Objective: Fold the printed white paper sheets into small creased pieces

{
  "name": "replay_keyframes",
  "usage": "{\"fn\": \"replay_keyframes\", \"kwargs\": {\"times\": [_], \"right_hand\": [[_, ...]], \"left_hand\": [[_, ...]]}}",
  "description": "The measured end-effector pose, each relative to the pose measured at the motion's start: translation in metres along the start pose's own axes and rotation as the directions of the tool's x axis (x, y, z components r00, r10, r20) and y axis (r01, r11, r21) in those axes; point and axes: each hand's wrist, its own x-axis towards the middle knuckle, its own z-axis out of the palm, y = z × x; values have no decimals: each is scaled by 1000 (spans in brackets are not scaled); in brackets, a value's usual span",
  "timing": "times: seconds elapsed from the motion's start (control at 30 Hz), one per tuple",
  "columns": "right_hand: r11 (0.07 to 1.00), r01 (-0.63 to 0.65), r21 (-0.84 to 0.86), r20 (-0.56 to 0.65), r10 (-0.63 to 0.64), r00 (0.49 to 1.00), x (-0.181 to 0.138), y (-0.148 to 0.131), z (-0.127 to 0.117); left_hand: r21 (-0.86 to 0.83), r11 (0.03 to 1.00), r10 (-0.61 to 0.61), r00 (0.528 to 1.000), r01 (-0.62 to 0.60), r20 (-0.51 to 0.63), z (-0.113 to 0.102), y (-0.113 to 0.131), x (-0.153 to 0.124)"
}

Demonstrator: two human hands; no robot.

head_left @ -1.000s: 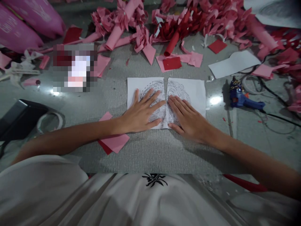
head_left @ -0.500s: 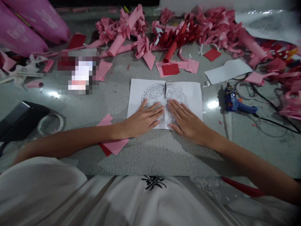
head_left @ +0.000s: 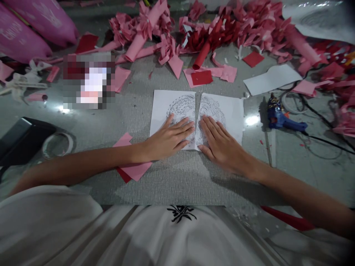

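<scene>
A white sheet of paper (head_left: 233, 111) with a round, dark printed pattern lies in front of me. A gap runs down its middle from the top edge, wide at the far end and narrowing toward me. Flat on the left half rests my left hand (head_left: 169, 136), fingers spread. My right hand (head_left: 219, 142) presses on the right half with fingers stretched out and the thumb apart. Both hands cover part of the pattern. Beneath my left forearm lie pink paper pieces (head_left: 137, 170) and a red one.
Pink and red paper flowers (head_left: 219, 33) pile along the back. A blue glue gun (head_left: 285, 120) with its cord lies right, near a white paper piece (head_left: 271, 80). On the left are a tape roll (head_left: 58, 145), a black case (head_left: 26, 138) and a lit phone (head_left: 94, 81).
The gap in the paper has widened and reaches farther toward me. The right half has shifted right and tilted slightly, with my right hand on it. My left hand stays nearly in place.
</scene>
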Motion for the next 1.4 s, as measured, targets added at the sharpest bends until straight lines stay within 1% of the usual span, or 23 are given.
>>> {"fn": "replay_keyframes", "kwargs": {"times": [0.27, 0.37, 0.53, 0.6, 0.93, 1.1, 1.27, 1.4], "right_hand": [[998, -4, 55, 3, 4, 1000, -1, 0, -4], [997, -1, 76, -20, 2, 1000, 0, 0, -3], [997, 47, 68, -44, -44, 998, 7, 0, 3], [997, 58, 44, -42, -56, 998, 8, 0, 5], [999, 25, 29, -27, -24, 999, 5, -3, 7], [999, 6, 33, -24, -5, 1000, 3, -4, 8], [999, -6, 35, -24, 7, 1000, 1, -5, 8], [1000, -6, 17, -14, 7, 1000, 0, -6, 7]], "left_hand": [[15, 1000, 22, 1000, -21, -8, 2, -1, 1], [38, 999, 36, 999, -35, -28, 2, -1, 0], [66, 985, 161, 986, -158, -48, 3, 1, -2], [84, 981, 181, 983, -177, -40, 4, 2, -3], [159, 974, 172, 985, -164, -33, 10, 2, -7], [133, 976, 184, 980, -173, -71, 11, 1, -8], [94, 984, 160, 985, -154, -58, 10, 2, -7], [119, 981, 164, 985, -156, -59, 10, 2, -6]]}}
